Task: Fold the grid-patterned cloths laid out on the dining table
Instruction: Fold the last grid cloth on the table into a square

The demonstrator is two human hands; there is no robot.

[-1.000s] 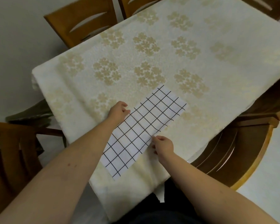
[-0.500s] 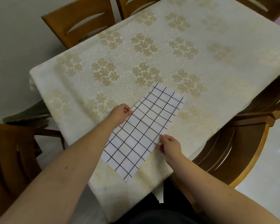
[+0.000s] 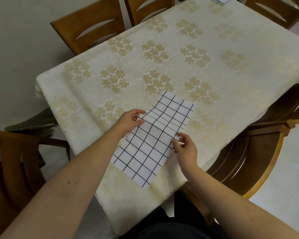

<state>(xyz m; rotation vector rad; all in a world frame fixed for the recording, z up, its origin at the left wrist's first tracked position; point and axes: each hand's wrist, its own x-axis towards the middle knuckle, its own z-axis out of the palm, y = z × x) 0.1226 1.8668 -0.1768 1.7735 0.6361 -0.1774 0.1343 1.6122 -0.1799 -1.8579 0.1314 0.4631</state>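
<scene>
At the near corner of the surface, you have the grid-patterned cloth lying as a long strip, its near end close to the edge. Your left hand pinches the left long edge and your right hand pinches the right one, both at mid-length; judged, this sets a crosswise fold line. Cloth: white, thin black grid, a shallow ridge lifted between your hands, far half flat. Second gridded cloth barely visible at the far edge
</scene>
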